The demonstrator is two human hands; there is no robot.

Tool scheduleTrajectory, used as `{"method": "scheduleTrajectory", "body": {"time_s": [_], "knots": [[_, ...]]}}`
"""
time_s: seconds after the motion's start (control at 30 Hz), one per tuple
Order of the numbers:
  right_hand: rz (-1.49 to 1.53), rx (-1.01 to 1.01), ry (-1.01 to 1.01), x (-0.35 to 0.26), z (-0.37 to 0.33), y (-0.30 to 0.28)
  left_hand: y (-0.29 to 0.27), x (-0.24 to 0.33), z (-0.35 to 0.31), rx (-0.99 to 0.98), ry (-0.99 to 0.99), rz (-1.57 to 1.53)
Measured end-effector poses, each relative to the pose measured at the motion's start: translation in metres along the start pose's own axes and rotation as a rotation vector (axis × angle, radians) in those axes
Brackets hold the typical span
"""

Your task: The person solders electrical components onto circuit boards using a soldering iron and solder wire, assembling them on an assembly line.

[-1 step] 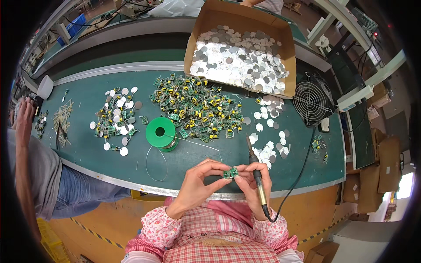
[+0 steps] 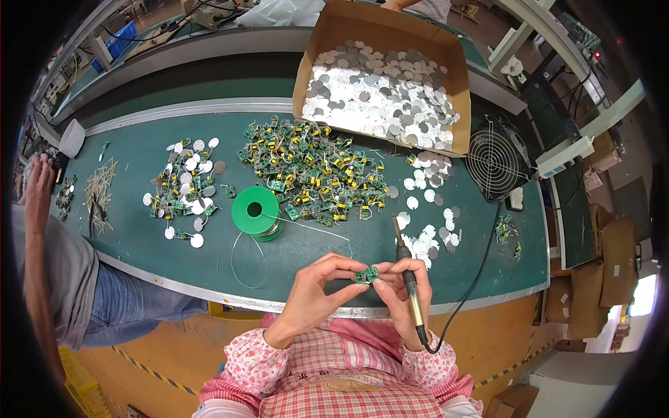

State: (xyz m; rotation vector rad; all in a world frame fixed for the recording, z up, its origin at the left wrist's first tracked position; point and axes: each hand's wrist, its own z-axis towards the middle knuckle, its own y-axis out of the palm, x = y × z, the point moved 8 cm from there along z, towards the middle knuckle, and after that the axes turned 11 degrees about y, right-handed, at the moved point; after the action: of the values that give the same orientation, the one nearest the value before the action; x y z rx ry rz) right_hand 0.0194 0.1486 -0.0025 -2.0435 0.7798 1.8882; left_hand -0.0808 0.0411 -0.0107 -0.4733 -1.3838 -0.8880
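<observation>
Head view shows the left hand and right hand pinching a small green circuit board between them, apparently for steadiness. The right also cradles a soldering iron, tip pointing away, presumably for safety. Beyond the left, a green solder spool sits seemingly within easy reach.

Glaring discs (black picture corners)

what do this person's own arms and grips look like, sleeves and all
The left grip and right grip are bare hands, no gloves showing. The left sleeve and right sleeve are pale with small pink-red prints, gathered at the wrists; pinkish-red fabric shows farther up.
</observation>
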Motion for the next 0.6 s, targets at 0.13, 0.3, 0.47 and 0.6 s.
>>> {"method": "scheduleTrajectory", "body": {"time_s": [0.13, 0.3, 0.47, 0.6], "knots": [[-0.078, 0.025, -0.039, -0.003, 0.0, -0.001, 0.001, 0.013, -0.001, 0.038, 0.017, 0.25], [-0.309, 0.067, -0.103, -0.019, 0.0, 0.0, 0.007, 0.038, 0.001, 0.058, 0.279, 0.512], [-0.483, 0.092, -0.174, -0.03, -0.004, 0.0, 0.012, 0.044, -0.001, 0.045, 0.37, 0.566], [-0.372, 0.117, -0.101, -0.027, -0.001, -0.005, 0.012, 0.05, -0.004, 0.041, 0.385, 0.506]]}}
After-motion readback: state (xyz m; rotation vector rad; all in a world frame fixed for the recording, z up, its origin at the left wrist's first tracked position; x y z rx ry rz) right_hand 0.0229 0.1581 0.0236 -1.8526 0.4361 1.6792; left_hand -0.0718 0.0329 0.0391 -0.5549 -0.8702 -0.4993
